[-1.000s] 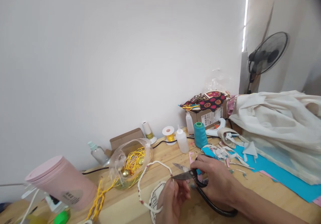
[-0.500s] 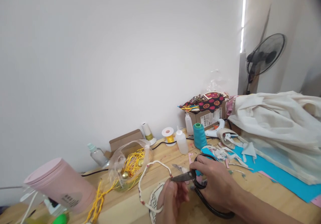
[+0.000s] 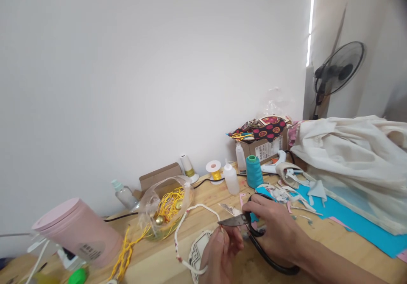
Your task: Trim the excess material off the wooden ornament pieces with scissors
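Observation:
My right hand (image 3: 277, 226) is wrapped round a pair of black-handled scissors (image 3: 233, 221), whose dark blades point left. The blade tips lie just above the fingertips of my left hand (image 3: 220, 250). Those fingers pinch a white cord (image 3: 177, 237) with reddish-brown marks, which loops out to the left over the table. Partly behind my left hand is a pale piece with a dark geometric pattern (image 3: 197, 250); whether the hand holds it too I cannot tell.
A plastic bag of yellow cords (image 3: 149, 207) and a pink canister (image 3: 79, 233) stand to the left. Behind are a squeeze bottle (image 3: 231, 180) and a teal thread cone (image 3: 254, 174). Fabric scraps (image 3: 282, 195), blue sheeting (image 3: 359, 226) and cream cloth (image 3: 346, 148) lie right.
The scissors' blade tips have shifted slightly up from the cord, and my left fingers have turned a little. The view has moved slightly; the other things stay in place.

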{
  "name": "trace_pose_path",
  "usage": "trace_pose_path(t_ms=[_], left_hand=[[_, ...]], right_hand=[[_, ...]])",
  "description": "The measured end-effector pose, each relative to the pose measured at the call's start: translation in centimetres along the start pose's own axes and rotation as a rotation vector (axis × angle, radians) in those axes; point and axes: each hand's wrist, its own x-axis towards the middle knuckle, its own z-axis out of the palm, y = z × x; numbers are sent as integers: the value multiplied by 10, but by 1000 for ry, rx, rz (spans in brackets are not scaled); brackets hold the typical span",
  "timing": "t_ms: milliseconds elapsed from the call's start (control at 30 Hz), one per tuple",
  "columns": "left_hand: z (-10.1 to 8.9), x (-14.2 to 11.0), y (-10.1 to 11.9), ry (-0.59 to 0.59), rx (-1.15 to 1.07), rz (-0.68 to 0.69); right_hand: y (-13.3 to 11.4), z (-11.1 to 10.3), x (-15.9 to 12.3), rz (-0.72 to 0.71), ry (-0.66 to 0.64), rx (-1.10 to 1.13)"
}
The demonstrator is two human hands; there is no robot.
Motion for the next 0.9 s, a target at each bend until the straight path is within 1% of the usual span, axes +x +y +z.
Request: trace_pose_path(t_ms=[100, 300, 400, 500, 600, 667, 800, 900], left_hand=[[-2, 1, -1, 1, 11, 4], [-4, 1, -1, -18, 75, -3], [-4, 1, 0, -37, 77, -11], [-4, 1, -1, -33, 74, 9], [-5, 1, -2, -30, 109, 29], [-6, 1, -3, -42, 127, 37], [-5, 0, -5, -54, 106, 43], [-4, -1, -4, -73, 111, 31]], right_hand=[[0, -1, -1, -48, -14, -7], [1, -1, 1, 1, -34, 40], [1, -3, 3, -13, -18, 42], [2, -3, 3, -44, -36, 33], [2, -3, 2, -16, -41, 27], [1, -3, 1, -10, -25, 11], [3, -3, 1, -52, 4, 4], [10, -4, 4, 30, 115, 82]])
